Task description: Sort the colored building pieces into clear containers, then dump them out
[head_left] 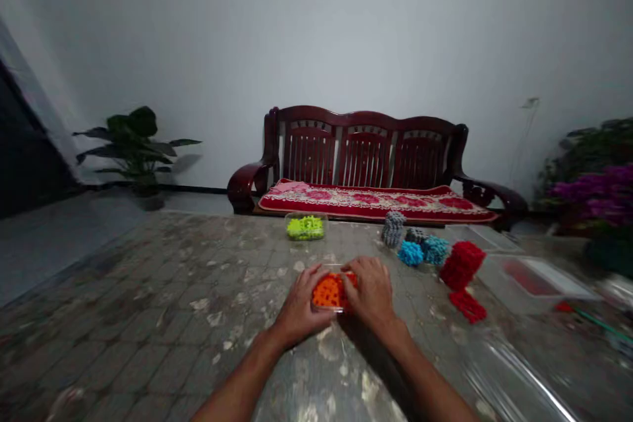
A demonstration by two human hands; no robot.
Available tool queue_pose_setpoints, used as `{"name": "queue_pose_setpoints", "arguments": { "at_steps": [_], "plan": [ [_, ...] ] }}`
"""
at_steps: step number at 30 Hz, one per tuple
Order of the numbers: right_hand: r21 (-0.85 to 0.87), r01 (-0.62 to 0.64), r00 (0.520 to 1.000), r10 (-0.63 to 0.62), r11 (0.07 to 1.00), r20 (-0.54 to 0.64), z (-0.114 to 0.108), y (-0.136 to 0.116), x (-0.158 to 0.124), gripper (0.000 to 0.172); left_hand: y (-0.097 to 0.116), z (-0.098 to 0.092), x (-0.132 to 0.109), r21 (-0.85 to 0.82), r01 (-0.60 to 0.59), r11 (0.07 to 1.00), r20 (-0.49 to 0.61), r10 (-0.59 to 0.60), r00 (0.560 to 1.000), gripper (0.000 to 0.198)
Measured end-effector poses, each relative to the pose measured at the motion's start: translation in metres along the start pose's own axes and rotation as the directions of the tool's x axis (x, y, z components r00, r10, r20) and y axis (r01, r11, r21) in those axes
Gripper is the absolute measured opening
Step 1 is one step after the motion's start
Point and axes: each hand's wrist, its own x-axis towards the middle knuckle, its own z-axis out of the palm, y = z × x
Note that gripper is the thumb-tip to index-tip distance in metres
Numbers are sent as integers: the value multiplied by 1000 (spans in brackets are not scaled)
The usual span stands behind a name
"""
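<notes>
A clear plastic box (pixel 330 309) filled with small orange pieces (pixel 327 291) is between my two hands on the patterned tabletop. My left hand (pixel 304 300) wraps round its left side, thumb near the front edge. On the other side, my right hand (pixel 372 290) grips the right end, with fingers over the far rim and thumb across the orange pieces. The right end of the box is partly hidden by that hand. Farther back stands another clear box (pixel 306 237) of yellow-green pieces (pixel 305 227).
To the right are grey stacked pieces (pixel 393 229), blue clusters (pixel 411 253), red pieces (pixel 461 265) and a translucent container (pixel 524 283). Clear plastic (pixel 509 376) lies front right. A wooden bench (pixel 363 138) stands behind the table (pixel 198 303), and a potted plant (pixel 138 145) is back left.
</notes>
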Motion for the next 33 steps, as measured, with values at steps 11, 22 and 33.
{"name": "queue_pose_setpoints", "arguments": {
  "at_steps": [11, 22, 33],
  "plan": [
    [174, -13, 995, -4, 985, 97, 5, 23, 2, 25, -1, 1, 0, 0, -14, 1000, -23, 14, 1000, 65],
    [470, -191, 980, 136, 862, 148, -4, 81, 21, 28, 1, -1, -1, -32, 14, 999, -35, -15, 999, 82],
    [205, -97, 948, 28, 974, 318, -10, 76, 12, 30, 0, 0, -1, -80, 41, 996, -10, -42, 999, 66]
  ]
}}
